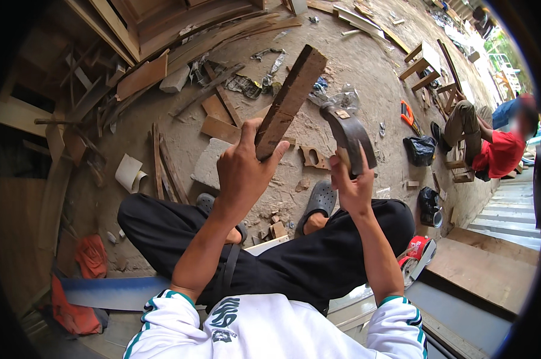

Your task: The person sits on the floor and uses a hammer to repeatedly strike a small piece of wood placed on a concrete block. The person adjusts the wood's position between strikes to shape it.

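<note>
Wood everywhere: a dirt floor (366,72) strewn with planks and offcuts spreads out beyond both your hands, with a heap of boards (163,48) far off past your left hand. Your crossed legs in black trousers (306,263) sit right under both hands, grey clogs (321,200) poking out below your right hand. Another person in a red shirt (501,152) sits well apart, out past your right hand.

Your left hand (243,170) is wrapped tight around the lower end of a dark wooden plank piece (289,102), thumb up along its near face, fingers curled behind. Its long axis runs up and away from that hand, slanting toward your right, the free end high above both hands.

Your right hand (351,185) is closed around the handle of a dark metal-headed tool (349,134), probably a hammer or small adze, though the exact kind is hard to tell. Its head stands just above that hand, just beside the plank's mid-length, on the plank's right. Touching or a sliver apart: cannot tell.

So the plank lies to the left of the tool head, with the left hand gripping it and the right hand nearer the tool's striking end.

Smaller bits: a red power tool (417,254) lies low by your right elbow, and a handsaw (313,157) lies on the floor between and beyond the hands.
</note>
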